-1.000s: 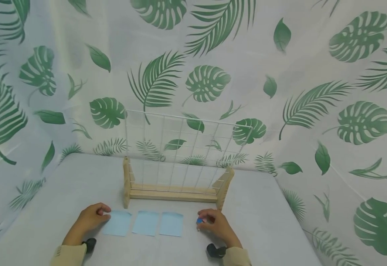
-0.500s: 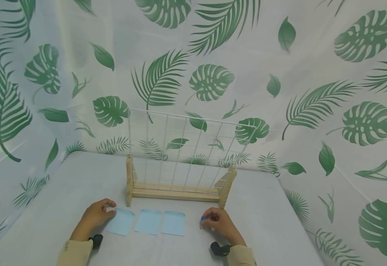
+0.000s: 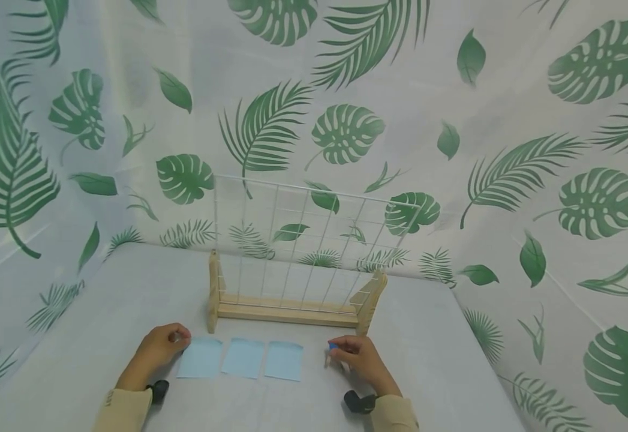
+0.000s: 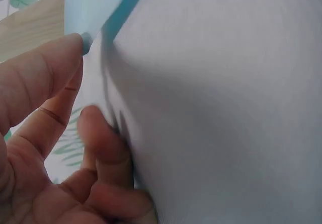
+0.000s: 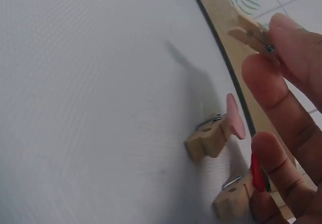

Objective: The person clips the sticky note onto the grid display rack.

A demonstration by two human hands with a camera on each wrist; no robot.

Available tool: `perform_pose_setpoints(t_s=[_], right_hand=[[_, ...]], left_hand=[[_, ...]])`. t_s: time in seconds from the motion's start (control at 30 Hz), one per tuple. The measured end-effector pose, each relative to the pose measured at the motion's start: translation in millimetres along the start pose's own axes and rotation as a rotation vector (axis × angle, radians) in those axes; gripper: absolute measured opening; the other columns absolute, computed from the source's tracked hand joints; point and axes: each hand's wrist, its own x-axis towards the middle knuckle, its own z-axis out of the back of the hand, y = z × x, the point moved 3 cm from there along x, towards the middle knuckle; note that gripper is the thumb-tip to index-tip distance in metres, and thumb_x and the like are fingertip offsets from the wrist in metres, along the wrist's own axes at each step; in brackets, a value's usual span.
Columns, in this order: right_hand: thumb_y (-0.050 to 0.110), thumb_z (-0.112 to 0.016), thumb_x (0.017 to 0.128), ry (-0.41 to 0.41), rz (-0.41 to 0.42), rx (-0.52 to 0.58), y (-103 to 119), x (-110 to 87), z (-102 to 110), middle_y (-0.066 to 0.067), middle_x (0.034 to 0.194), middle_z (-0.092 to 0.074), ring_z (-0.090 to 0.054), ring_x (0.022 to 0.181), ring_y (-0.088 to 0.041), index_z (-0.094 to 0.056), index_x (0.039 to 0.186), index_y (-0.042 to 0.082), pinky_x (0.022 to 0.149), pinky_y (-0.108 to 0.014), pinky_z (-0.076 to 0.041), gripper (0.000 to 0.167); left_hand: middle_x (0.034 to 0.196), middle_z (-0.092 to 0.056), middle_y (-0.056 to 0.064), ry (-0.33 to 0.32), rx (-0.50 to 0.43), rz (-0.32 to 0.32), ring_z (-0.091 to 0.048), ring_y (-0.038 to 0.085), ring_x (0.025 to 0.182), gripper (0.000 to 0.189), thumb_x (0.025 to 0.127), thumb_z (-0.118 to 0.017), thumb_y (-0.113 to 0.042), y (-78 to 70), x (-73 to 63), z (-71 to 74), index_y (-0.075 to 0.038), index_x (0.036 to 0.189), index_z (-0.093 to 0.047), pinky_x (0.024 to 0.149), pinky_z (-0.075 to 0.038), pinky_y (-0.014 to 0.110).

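In the head view my left hand point(image 3: 162, 348) is at the upper left corner of the leftmost blue sticky note point(image 3: 200, 358), thumb and forefinger pinching its edge. The left wrist view shows the fingertips at the edge of that light blue note point(image 4: 90, 7), other fingers curled below. My right hand point(image 3: 362, 359) pinches a small wooden clothespin point(image 5: 254, 35) between thumb and forefinger; a blue piece point(image 3: 333, 345) shows at its fingertips in the head view. Below those fingers, in the right wrist view, are a clothespin with a pink piece point(image 5: 209, 138) and one with a red piece point(image 5: 235, 199).
Two more blue sticky notes, a middle note point(image 3: 243, 358) and a right note point(image 3: 284, 361), lie in a row on the white tablecloth point(image 3: 260, 405). Behind them stands a white wire grid point(image 3: 314, 246) in a wooden base point(image 3: 287, 314). Leaf-patterned curtains point(image 3: 340, 60) surround the table.
The leftmost note has turned straighter, with my left hand at its corner. In my right hand the clothespin's wooden end now shows below the fingertips. The whole scene has shifted slightly right.
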Motion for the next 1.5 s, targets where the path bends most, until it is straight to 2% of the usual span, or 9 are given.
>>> perform_pose_setpoints(t_s=[0.13, 0.27, 0.47, 0.77, 1.0, 1.3, 1.5], right_hand=[[0.014, -0.081, 0.098, -0.047, -0.009, -0.030, 7, -0.1, 6, -0.014, 0.108, -0.081, -0.075, 0.095, -0.009, -0.079, 0.111, -0.004, 0.092, -0.025, -0.056, 0.023], [0.011, -0.081, 0.097, -0.084, 0.025, -0.053, 18, 1.9, 13, -0.014, 0.099, -0.081, -0.072, 0.090, -0.010, -0.079, 0.108, -0.006, 0.087, -0.026, -0.057, 0.020], [0.009, -0.081, 0.097, -0.107, 0.068, -0.075, 36, 5.4, 22, -0.014, 0.102, -0.081, -0.071, 0.098, -0.012, -0.079, 0.109, -0.006, 0.093, -0.033, -0.056, 0.020], [0.007, -0.078, 0.100, -0.099, 0.102, -0.068, 52, 7.0, 28, -0.016, 0.103, -0.080, -0.067, 0.090, -0.005, -0.077, 0.113, -0.010, 0.084, -0.025, -0.058, 0.021], [0.004, -0.075, 0.101, -0.072, 0.109, -0.025, 57, 9.5, 31, -0.018, 0.103, -0.079, -0.071, 0.090, -0.002, -0.074, 0.115, -0.014, 0.085, -0.019, -0.060, 0.023], [0.003, -0.077, 0.099, -0.089, 0.129, -0.058, 70, 10.9, 38, -0.019, 0.106, -0.079, -0.071, 0.090, -0.005, -0.075, 0.111, -0.013, 0.082, -0.022, -0.060, 0.020], [0.002, -0.076, 0.099, -0.097, 0.132, -0.057, 78, 10.7, 42, -0.019, 0.105, -0.079, -0.071, 0.090, -0.003, -0.078, 0.108, -0.009, 0.084, -0.020, -0.060, 0.015]], left_hand=[[0.106, -0.070, 0.018, 0.027, -0.030, -0.012, -0.065, 0.039, 0.104, 0.013, 0.103, -0.070, -0.010, 0.0, -0.9, 4.8, 0.002, 0.109, -0.070, 0.093, -0.054, 0.060], [0.109, -0.073, 0.021, 0.037, -0.043, -0.031, -0.066, 0.043, 0.108, 0.013, 0.104, -0.070, -0.010, -0.1, -2.7, 12.6, 0.002, 0.109, -0.070, 0.094, -0.053, 0.062], [0.106, -0.075, 0.020, 0.049, -0.058, -0.040, -0.068, 0.035, 0.100, 0.012, 0.105, -0.069, -0.012, -1.6, -4.2, 21.3, -0.001, 0.109, -0.068, 0.085, -0.055, 0.055], [0.100, -0.075, 0.015, 0.048, -0.125, -0.054, -0.071, 0.026, 0.088, 0.013, 0.108, -0.067, -0.010, -5.4, -5.9, 28.2, 0.002, 0.112, -0.065, 0.072, -0.057, 0.038], [0.099, -0.071, 0.014, 0.023, -0.198, -0.093, -0.068, 0.022, 0.086, 0.014, 0.109, -0.064, -0.006, -14.3, -10.9, 33.7, 0.005, 0.116, -0.064, 0.076, -0.064, 0.037], [0.101, -0.070, 0.012, 0.004, -0.207, -0.108, -0.070, 0.022, 0.088, 0.013, 0.109, -0.063, -0.007, -27.7, -16.0, 37.6, 0.004, 0.117, -0.064, 0.079, -0.067, 0.039], [0.102, -0.069, 0.014, -0.002, -0.226, -0.141, -0.071, 0.023, 0.089, 0.014, 0.110, -0.062, -0.007, -40.2, -21.2, 44.4, 0.004, 0.118, -0.063, 0.076, -0.067, 0.035]])
